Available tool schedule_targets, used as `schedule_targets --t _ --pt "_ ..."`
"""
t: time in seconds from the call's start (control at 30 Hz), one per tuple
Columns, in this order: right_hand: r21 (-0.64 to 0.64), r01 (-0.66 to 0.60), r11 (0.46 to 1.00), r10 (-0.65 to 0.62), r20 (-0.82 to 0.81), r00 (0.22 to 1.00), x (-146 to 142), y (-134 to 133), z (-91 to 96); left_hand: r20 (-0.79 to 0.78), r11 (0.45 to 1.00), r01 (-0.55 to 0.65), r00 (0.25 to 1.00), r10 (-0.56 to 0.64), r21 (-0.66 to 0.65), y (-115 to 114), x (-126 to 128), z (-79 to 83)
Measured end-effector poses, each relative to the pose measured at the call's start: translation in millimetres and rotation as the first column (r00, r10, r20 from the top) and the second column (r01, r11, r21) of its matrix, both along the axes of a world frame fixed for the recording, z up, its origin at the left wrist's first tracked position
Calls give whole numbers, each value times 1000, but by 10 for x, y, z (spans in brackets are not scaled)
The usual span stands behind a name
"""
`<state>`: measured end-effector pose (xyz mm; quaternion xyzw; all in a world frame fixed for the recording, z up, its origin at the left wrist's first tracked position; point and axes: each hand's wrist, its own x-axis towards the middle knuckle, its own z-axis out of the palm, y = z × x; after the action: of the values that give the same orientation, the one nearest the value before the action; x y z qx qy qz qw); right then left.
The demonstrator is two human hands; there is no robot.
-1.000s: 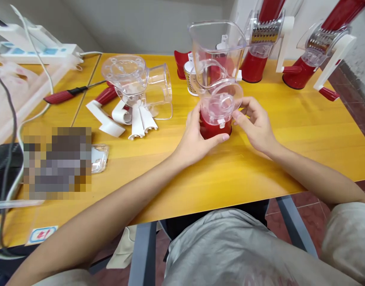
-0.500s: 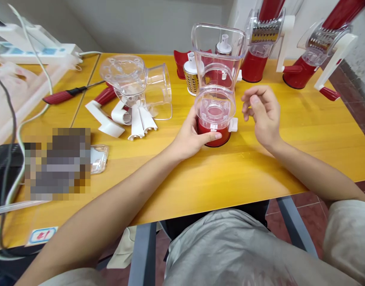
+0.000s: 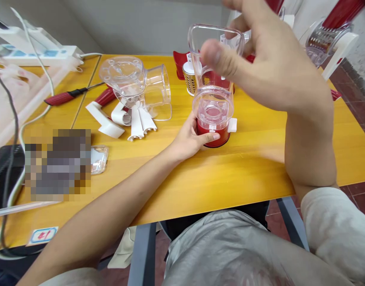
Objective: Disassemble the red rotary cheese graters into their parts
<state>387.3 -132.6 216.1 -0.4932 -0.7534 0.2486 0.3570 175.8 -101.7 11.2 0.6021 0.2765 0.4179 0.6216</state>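
Observation:
A partly built rotary grater stands upright in front of me: a clear plastic housing [image 3: 213, 89] on a round red base [image 3: 208, 128] with a white lever at its right. My left hand [image 3: 190, 140] is wrapped round the base, thumb across its front. My right hand [image 3: 259, 59] is raised with thumb and fingers apart, overlapping the upper right of the housing; whether it touches the rim I cannot tell. Nothing shows in it. Behind the housing, partly hidden, are a metal grating drum [image 3: 189, 79] and a red part [image 3: 179, 65].
Left of the grater lie a second clear housing [image 3: 157, 93], white plastic pieces [image 3: 140, 122], a crank handle [image 3: 103, 119] and a red-handled screwdriver [image 3: 63, 96]. Further left are cables, a power strip [image 3: 42, 55] and a clear case [image 3: 99, 159]. An assembled grater [image 3: 323, 43] stands back right.
My right hand has risen from beside the base, up and to the left in view, with its fingers spread wider. My left hand stays on the base.

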Motion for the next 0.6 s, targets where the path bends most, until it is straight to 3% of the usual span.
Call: schedule_targets --t 0.1,0.27,0.4,0.6 --pt "159 136 978 -168 209 963 -163 -39 -40 -4 1000 16 1000 -16 20 -5 1 8" --pt "156 168 973 -188 119 975 -195 65 -111 -13 998 28 1000 -28 51 16 3 38" --pt "85 -98 992 91 76 993 -12 202 -75 -14 994 87 996 -86 66 58 -7 60" --pt "29 -416 909 416 -117 902 201 534 -218 -26 989 128 992 -127 69 88 -17 91"
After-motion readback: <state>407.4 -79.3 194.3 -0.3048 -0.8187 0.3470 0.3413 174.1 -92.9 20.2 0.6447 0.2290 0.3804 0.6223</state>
